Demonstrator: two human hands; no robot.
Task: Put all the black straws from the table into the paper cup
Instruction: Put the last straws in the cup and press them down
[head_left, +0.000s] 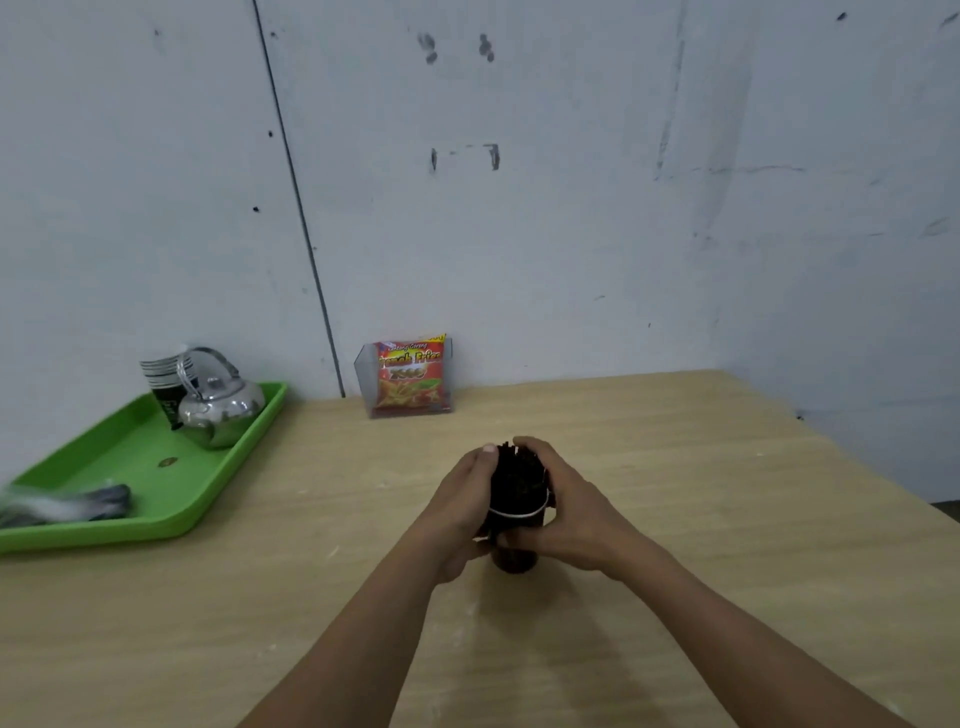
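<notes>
A dark paper cup (515, 556) with a white rim stands on the wooden table (727, 519) near its middle. A thick bundle of black straws (517, 480) stands upright in it, the tops sticking out above the rim. My left hand (462, 506) wraps the bundle and the cup from the left. My right hand (563, 506) curls round the straws and the cup from the right, fingers over the top of the bundle. No loose straws show on the table.
A green tray (156, 467) at the left holds a steel kettle (221, 410), a stack of striped paper cups (161, 382) and a blurred grey object (67, 506). A red snack packet (410, 376) in a clear holder leans at the wall.
</notes>
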